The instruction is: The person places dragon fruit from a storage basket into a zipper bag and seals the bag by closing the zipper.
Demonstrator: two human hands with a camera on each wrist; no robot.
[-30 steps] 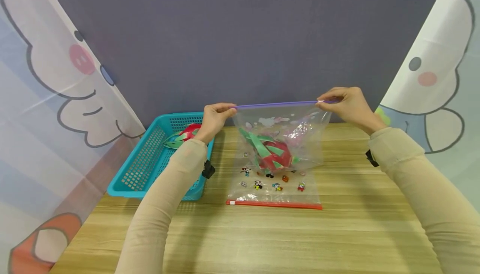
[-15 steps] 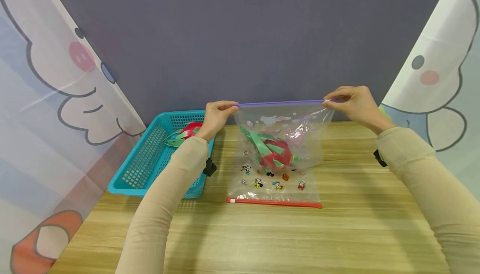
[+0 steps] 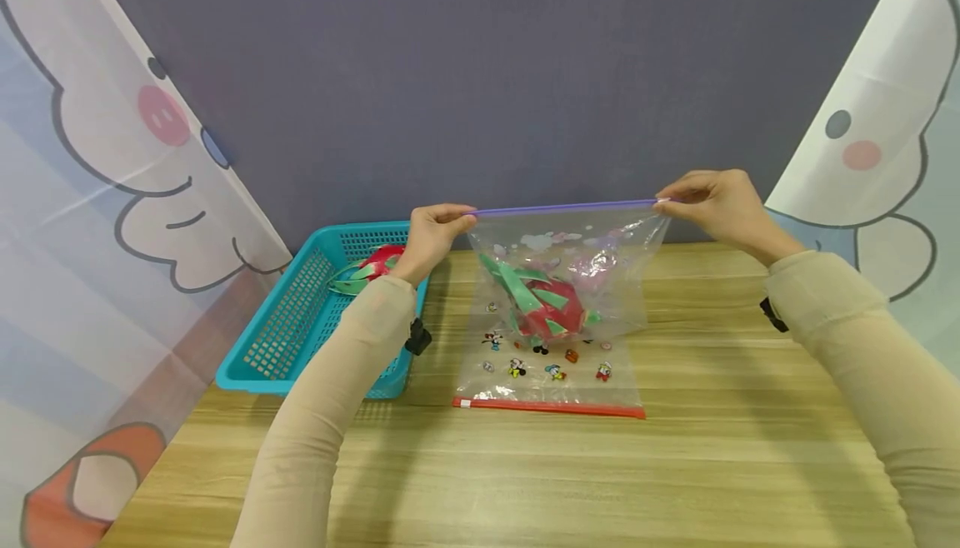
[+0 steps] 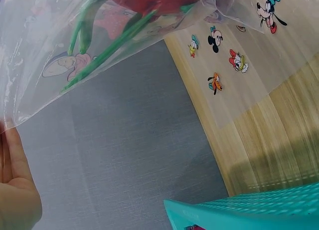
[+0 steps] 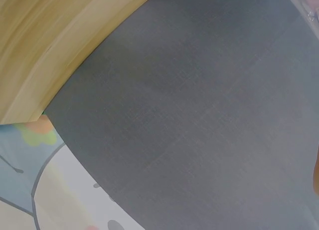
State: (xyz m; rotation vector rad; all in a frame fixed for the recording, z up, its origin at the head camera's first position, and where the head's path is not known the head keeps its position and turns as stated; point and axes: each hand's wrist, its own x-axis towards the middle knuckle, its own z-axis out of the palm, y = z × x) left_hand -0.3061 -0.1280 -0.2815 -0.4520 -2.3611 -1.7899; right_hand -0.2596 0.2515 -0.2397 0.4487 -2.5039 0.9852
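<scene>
A clear slider zip bag (image 3: 626, 298) with a purple zip strip (image 3: 562, 207) hangs between my hands, holding a red and green dragon fruit (image 3: 558, 311). My left hand (image 3: 431, 238) pinches the strip's left end between thumb and fingers. At the right end, the thumb and fingers of my right hand (image 3: 718, 206) pinch the strip by its pale slider. The left wrist view catches the dragon fruit (image 4: 149, 0) through the plastic and part of my left hand (image 4: 19, 190). Only a sliver of my right hand (image 5: 316, 177) enters the right wrist view.
A second clear bag (image 3: 543, 386) with a red zip strip (image 3: 547, 407) and cartoon prints lies flat on the wooden table (image 3: 600, 481). On the left stands a turquoise basket (image 3: 258, 386) with another dragon fruit (image 3: 381, 261) inside. A grey wall (image 3: 510, 73) rises behind.
My right hand has moved a little to the right along the purple strip, the slider still in its fingers. My left hand has stayed at its corner.
</scene>
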